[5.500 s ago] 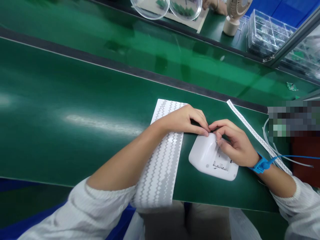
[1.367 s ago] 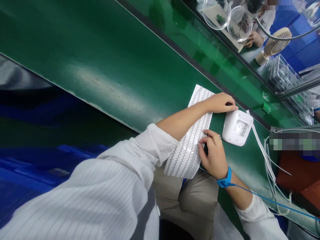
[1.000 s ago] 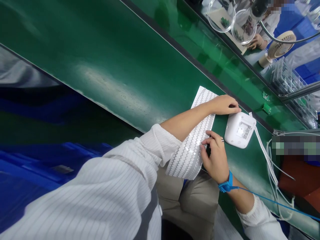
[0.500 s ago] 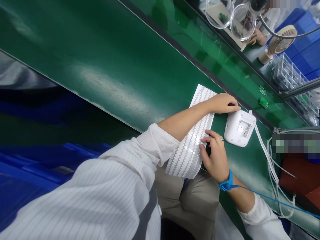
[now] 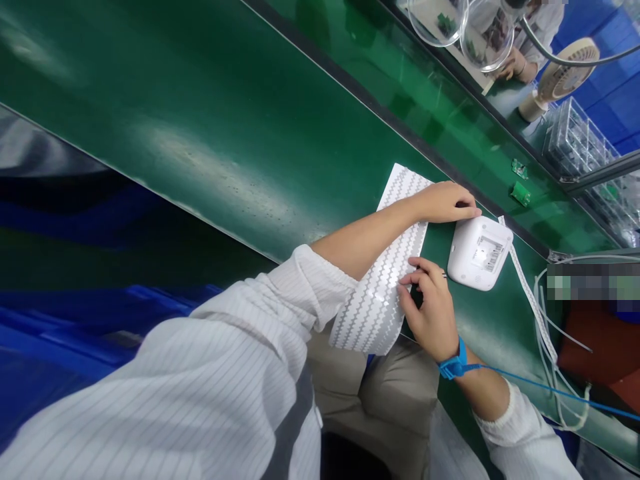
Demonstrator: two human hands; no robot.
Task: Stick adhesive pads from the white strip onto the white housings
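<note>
A white label sheet (image 5: 389, 280) with rows of silvery zigzag-edged strips lies slantwise on the bench, its near end curving over the front edge. My left hand (image 5: 450, 202) reaches across it, fingers bent, thumb and fingertips together at the top corner of a white plastic device (image 5: 467, 257). That device lies with its recessed, printed side up. At the sheet's right edge is my right hand (image 5: 431, 310), wearing a blue wrist strap (image 5: 454, 362). Its thumb and a fingertip nearly meet on the edge; whether a single label is between them is too small to see.
A white printed strip (image 5: 530, 297) and pale cables (image 5: 543, 373) run along the right side. Behind the green ledge, small circuit boards (image 5: 520, 193), a fan (image 5: 563, 73) and clear trays (image 5: 580, 137) stand. A co-worker's hand (image 5: 513, 65) is at the far bench.
The view has shifted slightly. Both hands keep about the same places at the device and the sheet.
</note>
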